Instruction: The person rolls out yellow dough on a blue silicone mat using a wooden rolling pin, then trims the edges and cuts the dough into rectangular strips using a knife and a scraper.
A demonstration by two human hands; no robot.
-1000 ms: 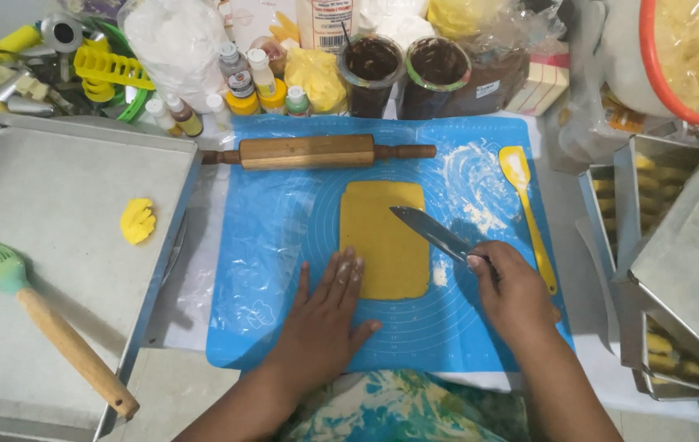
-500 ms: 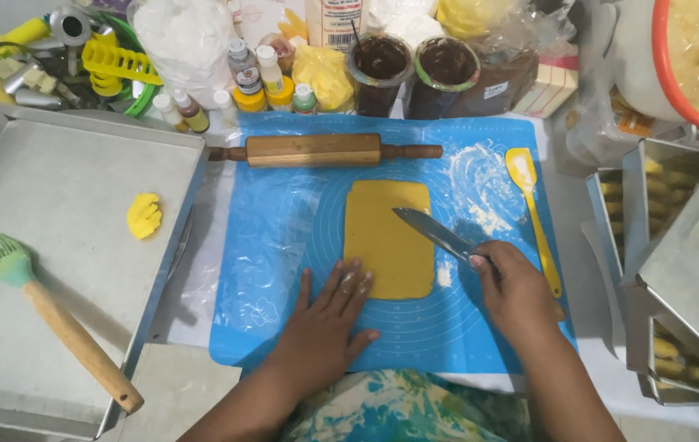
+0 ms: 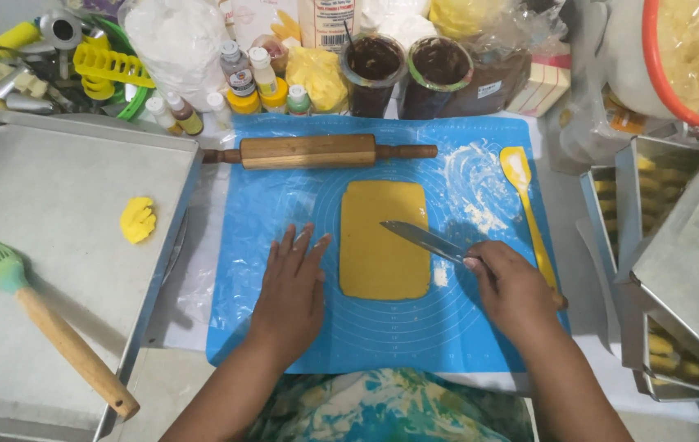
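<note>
Knife [image 3: 425, 241] in right hand [image 3: 513, 288], over dough [image 3: 382, 245]

Since a second ago the knife [image 3: 425, 240] in the right hand [image 3: 513, 286] has barely shifted, its blade tip edging slightly farther over the dough sheet [image 3: 382, 254] beyond the fingertips.
</note>
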